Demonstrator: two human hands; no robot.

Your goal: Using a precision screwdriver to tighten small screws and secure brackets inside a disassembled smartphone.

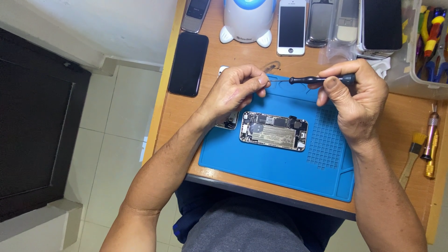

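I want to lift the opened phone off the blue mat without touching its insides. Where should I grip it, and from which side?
Grip the opened phone by its two long edges, coming straight down from above. It lies flat on the blue mat with the circuitry facing up, so only the thin frame is safe to pinch. Both hands are above it, with the screwdriver.

Screwdriver tip (269, 81) hidden in left hand (233, 91) pinch – bit type unreadable. Second opened phone (227, 122) mostly under left wrist. Top-edge phones (196, 14), white gadget (247, 21) and upper-right tool bin (427, 51) cropped.
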